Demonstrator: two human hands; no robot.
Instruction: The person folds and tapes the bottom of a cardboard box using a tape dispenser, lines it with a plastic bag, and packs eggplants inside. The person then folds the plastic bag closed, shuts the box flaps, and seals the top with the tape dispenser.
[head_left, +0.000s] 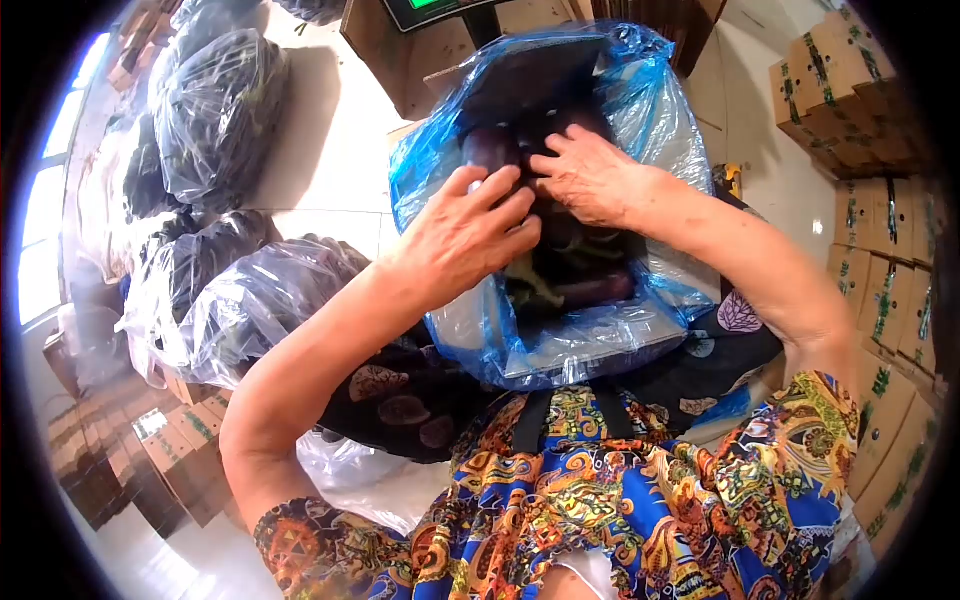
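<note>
A box lined with a blue plastic bag (650, 110) stands in front of me, between my legs. Dark purple eggplants (595, 290) lie inside it, several with green stems showing. My left hand (470, 220) reaches in from the left, its fingers curled at the near end of an eggplant (490, 148). My right hand (590, 180) comes from the right with its fingers bent and apart, the tips touching the dark eggplants beside my left hand. Shadow hides much of the box's far part, and what lies under my right fingers is hard to make out.
Clear plastic bags (220, 110) filled with dark produce stand on the floor to the left. Stacked cardboard cartons (870, 230) line the right side, and more cartons (180, 450) sit at lower left. A scale with a green display (432, 8) is at the top.
</note>
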